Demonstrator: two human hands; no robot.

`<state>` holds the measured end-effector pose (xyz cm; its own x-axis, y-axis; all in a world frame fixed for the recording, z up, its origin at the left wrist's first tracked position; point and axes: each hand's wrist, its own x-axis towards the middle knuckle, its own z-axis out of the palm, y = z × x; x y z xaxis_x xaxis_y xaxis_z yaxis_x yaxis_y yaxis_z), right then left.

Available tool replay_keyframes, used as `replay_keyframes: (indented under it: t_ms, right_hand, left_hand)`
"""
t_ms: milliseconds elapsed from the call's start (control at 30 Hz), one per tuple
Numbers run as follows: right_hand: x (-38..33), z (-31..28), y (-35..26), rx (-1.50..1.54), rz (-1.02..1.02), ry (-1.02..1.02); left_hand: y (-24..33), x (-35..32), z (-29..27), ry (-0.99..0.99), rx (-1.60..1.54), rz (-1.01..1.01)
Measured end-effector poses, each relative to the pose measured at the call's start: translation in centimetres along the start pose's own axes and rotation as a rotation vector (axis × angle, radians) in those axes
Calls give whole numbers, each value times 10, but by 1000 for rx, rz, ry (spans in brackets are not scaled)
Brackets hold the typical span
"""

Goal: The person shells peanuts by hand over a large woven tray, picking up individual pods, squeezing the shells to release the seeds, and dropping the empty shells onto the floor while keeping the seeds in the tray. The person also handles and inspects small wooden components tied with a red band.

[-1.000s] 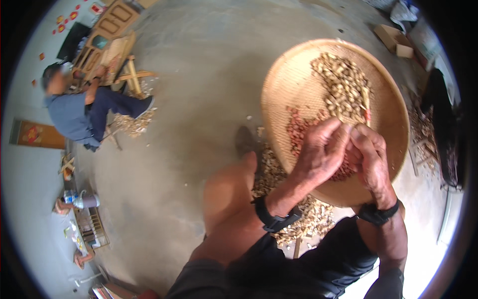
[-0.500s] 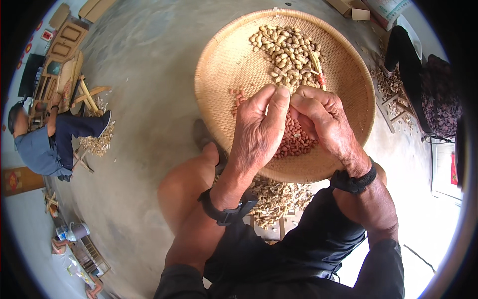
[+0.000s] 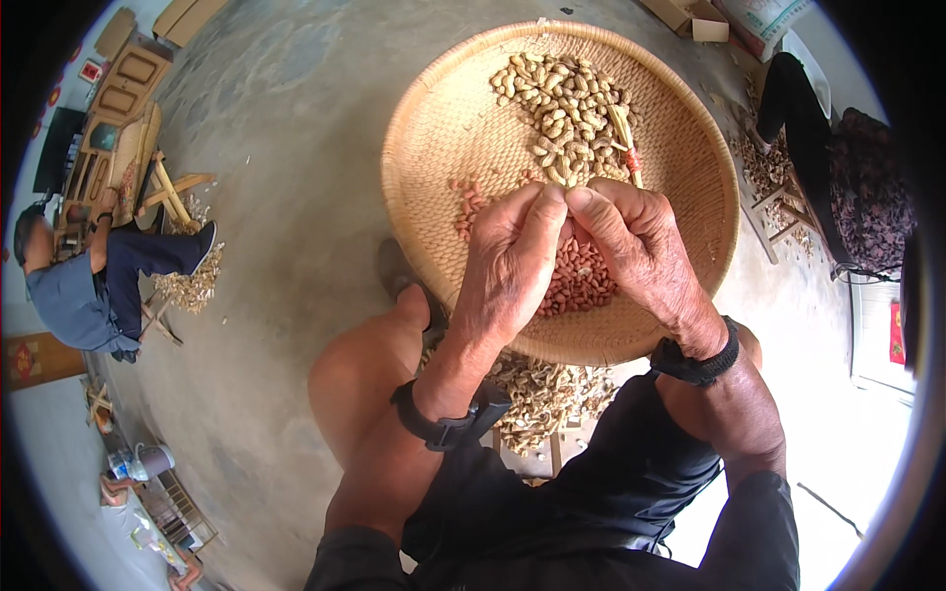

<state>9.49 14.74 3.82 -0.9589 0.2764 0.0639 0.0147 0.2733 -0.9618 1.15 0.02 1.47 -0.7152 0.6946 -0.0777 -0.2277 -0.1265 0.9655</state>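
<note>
Over a round woven basket (image 3: 434,128), my left hand (image 3: 509,258) and my right hand (image 3: 645,246) meet, thumbs side by side. Both are closed in a pinch on a peanut, mostly hidden by the fingertips. Unshelled peanuts (image 3: 569,113) lie heaped just beyond my fingers. Reddish shelled peanuts (image 3: 576,284) are piled beneath my hands, partly covered by them, with a few more beside my left hand. A pale split stick bound in red (image 3: 629,148) rests at the right side of the unshelled heap.
Below the basket, empty peanut shells (image 3: 547,399) lie between my knees. At the left, a seated person (image 3: 84,295) is beside a wooden stand (image 3: 175,192) and more shells. Another person (image 3: 867,197) sits at the right near a low wooden stool (image 3: 778,207). Cardboard boxes (image 3: 680,15) stand at the back.
My fingertips have drawn a little nearer to me, and the thumbs now lie closer together. The right thumb has straightened toward the left one. The peanut heaps look the same.
</note>
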Motion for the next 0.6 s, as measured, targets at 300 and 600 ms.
replay_keyframes:
  t_ms: [300, 600]
  right_hand:
    - [-1, -2, -9, 37, 14, -57]
    - [-5, 0, -12, 49, 66, -30]
  left_hand:
    - [4, -2, 3, 20, -138, -128]
    - [-1, -6, 6, 15, -141, -17]
